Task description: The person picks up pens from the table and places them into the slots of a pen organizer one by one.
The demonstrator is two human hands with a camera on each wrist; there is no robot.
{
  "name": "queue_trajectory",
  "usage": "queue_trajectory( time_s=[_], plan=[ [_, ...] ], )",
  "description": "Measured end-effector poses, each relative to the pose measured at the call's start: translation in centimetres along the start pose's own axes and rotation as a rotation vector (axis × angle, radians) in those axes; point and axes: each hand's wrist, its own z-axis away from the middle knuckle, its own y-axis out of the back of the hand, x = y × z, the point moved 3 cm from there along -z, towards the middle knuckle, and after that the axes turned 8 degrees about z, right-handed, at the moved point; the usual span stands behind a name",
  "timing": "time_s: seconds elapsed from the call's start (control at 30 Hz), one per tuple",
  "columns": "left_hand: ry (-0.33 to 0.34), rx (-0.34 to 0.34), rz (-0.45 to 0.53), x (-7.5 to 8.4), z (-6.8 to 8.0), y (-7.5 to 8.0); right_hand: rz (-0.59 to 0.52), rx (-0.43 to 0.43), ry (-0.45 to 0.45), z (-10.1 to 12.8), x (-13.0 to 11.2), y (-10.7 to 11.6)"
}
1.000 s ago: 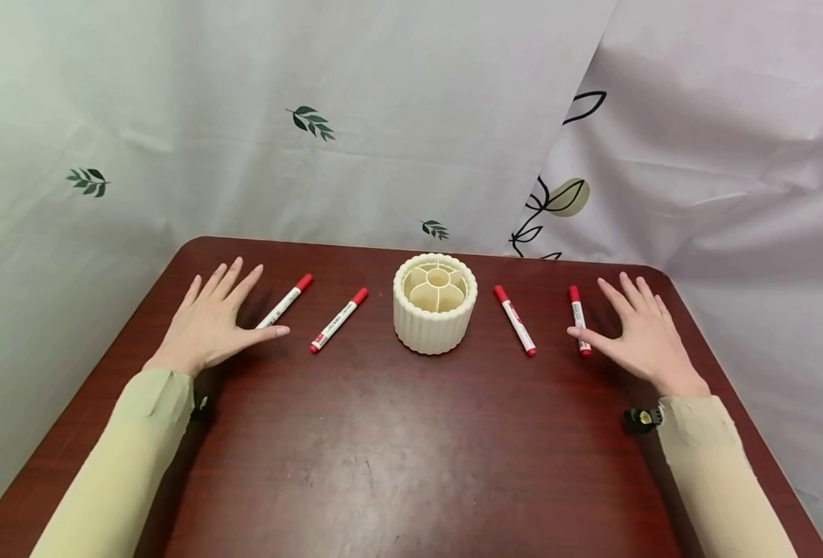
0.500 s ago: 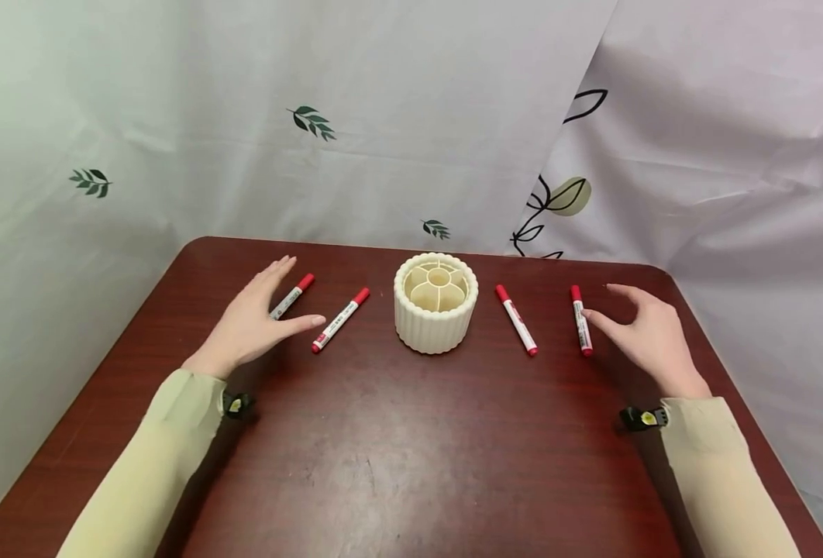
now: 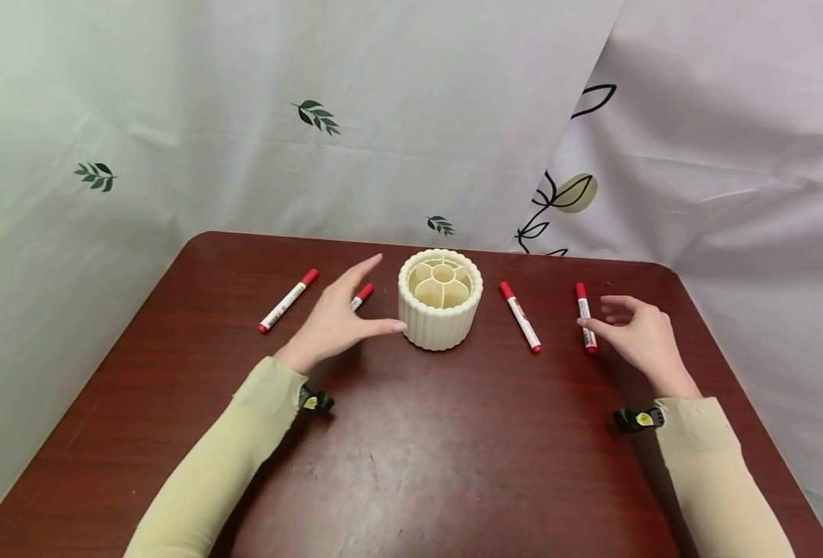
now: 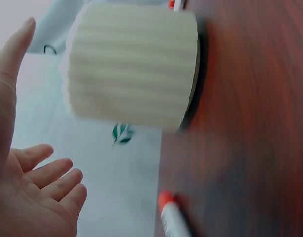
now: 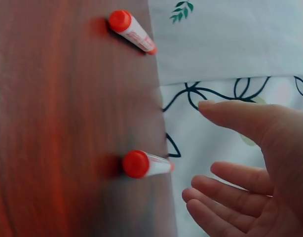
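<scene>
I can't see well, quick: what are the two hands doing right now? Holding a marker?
Left hand: open, holding nothing, thumb near the pen holder.
Right hand: open, fingers loosely bent, holding nothing, beside a red marker.

A staged recording corner: leaf-print sheets (image 3: 314,155) hang as a backdrop behind a bare wooden worktop (image 3: 397,434).

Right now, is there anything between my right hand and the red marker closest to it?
Nothing visible. The right hand hovers open just right of the rightmost red marker, which lies flat on the table. The gap between thumb and marker is bare wood.
</scene>
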Motion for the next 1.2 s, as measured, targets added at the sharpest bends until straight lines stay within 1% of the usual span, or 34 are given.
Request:
queue_trajectory(
  time_s=[0.07, 0.2, 0.3, 0.4, 0.57, 0.7, 0.8, 0.97, 1.2],
  plan=[
    [-0.009, -0.003, 0.03, 0.0, -0.5, -1.2, -0.003, -0.014, -0.001, 0.1, 0.0, -0.4],
    [0.002, 0.002, 0.075, 0.2, -1.1, -3.2, 0.014, -0.035, -0.004, 0.2, 0.0, -1.2],
    [0.025, 0.011, 0.091, 0.2, -1.5, -4.1, 0.032, -0.044, -0.011, 0.2, 0.0, -1.6],
    [0.041, 0.03, 0.114, 0.3, -1.8, -4.8, 0.047, -0.053, -0.025, 0.3, 0.1, -1.8],
    [0.059, 0.049, 0.124, 0.3, -2.3, -5.3, 0.068, -0.084, -0.053, 0.3, 0.1, -2.2],
    [0.073, 0.068, 0.105, 0.1, -2.5, -5.6, 0.07, -0.102, -0.068, 0.3, 0.0, -2.4],
    [0.077, 0.087, 0.088, 0.2, -2.5, -5.6, 0.064, -0.099, -0.079, 0.3, 0.1, -2.3],
    [0.084, 0.099, 0.064, 0.2, -2.5, -5.6, 0.062, -0.056, -0.095, 0.4, 0.3, -2.0],
    [0.063, 0.103, 0.079, 0.0, -2.6, -5.4, 0.069, 0.063, -0.106, 0.2, 0.5, -1.1]
  ],
)
